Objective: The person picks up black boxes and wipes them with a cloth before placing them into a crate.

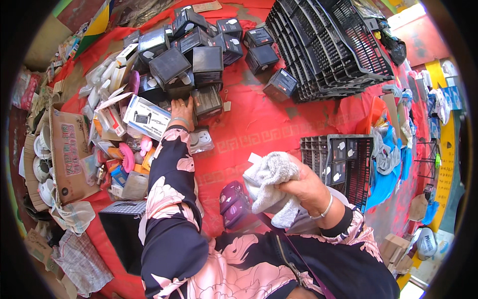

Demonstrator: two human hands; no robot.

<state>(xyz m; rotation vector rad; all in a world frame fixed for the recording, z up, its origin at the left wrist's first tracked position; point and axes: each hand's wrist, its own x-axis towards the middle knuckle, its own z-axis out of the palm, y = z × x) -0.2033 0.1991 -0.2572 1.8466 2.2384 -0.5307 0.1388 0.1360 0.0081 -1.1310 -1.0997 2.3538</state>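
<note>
My left hand point(182, 112) reaches forward to the pile of small black boxes point(169, 66). Its fingers rest against a dark box point(206, 102) at the pile's near edge; the fingertips are partly hidden, so I cannot tell whether they grip it. In my right hand point(311, 187) is a bunched grey-white cloth point(274, 184), with a white tag sticking out, raised in front of my body. Just below my left hand lies a clear plastic packet point(201, 141). A white box with a device pictured on it point(146, 117) sits left of my left wrist.
Stacked black plastic crates point(328, 45) stand at the far right; a lower black crate point(361, 169) holds more black boxes. Purple slippers point(232, 204) lie near my body. An open carton with round white items point(69, 154) and mixed packaged goods are at left. Red cloth point(249, 129) covers the surface.
</note>
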